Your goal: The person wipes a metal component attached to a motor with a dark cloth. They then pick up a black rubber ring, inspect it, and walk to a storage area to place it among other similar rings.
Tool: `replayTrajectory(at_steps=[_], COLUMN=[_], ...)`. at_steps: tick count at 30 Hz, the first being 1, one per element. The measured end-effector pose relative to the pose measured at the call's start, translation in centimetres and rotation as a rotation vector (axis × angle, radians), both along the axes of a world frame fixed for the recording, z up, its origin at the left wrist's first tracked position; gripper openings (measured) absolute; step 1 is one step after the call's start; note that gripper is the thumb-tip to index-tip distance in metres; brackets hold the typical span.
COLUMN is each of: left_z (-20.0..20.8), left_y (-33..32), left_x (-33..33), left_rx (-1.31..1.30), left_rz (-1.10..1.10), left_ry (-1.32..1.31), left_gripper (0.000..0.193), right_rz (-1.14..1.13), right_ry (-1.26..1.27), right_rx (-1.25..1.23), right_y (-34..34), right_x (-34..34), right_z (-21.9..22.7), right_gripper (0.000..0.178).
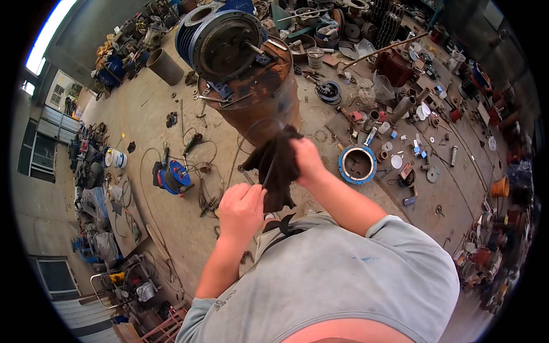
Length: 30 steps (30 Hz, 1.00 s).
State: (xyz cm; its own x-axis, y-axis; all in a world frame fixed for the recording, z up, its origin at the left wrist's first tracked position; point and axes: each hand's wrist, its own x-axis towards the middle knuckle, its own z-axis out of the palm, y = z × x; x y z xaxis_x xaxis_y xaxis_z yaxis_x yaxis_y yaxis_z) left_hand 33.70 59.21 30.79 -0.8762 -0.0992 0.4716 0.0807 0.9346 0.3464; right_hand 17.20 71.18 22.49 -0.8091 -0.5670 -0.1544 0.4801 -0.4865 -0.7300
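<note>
The dark cloth (284,168) I have between my hands is soft and bunched, nearly black, hanging in ragged folds in front of the body, just this side of the rusty drum (251,117). A thin rod (269,171), straight and smooth-looking, slants up along the cloth's left side (its upper end is lost to me among the folds). The drum is a round metal body with brown, flaking rust; on its top sits a heavy cylindrical housing (226,48) with a dark, greasy-looking round face and blue ribs around the side. On the dusty concrete floor (154,128) I see a blue cable reel (176,176) to the left and a thick blue-rimmed ring (342,166) to the right.

My left hand (242,207) is raised from a bent elbow, knuckles up, its fingers curled tight around the rod's lower end. My right hand (307,162) is higher and farther forward, the forearm slanting up and inward from the grey sleeve (386,226); its fingers are pinched on the upper right of the cloth, though the fabric partly hides the fingertips from me.
</note>
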Motion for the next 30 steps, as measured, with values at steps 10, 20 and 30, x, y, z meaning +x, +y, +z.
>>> replayTrajectory(at_steps=[10, 20, 30], left_z=[-1.1, -1.5, -0.1], left_y=[-0.8, 0.5, 0.2], left_x=[2.1, -2.9, -0.8], left_rx=[0.561, 0.695, 0.036], left_rz=[0.013, 0.082, -0.038], left_ry=[-0.185, -0.045, -0.168], left_gripper=[0.004, 0.006, 0.011], right_rz=[0.024, 0.352, 0.101], right_ry=[-0.284, -0.389, -0.132], right_rx=[-0.273, -0.327, -0.027], right_y=[0.5, 1.2, -0.5], right_x=[-4.7, 2.6, -0.7], right_z=[0.6, -0.4, -0.6], right_gripper=[0.022, 0.024, 0.009])
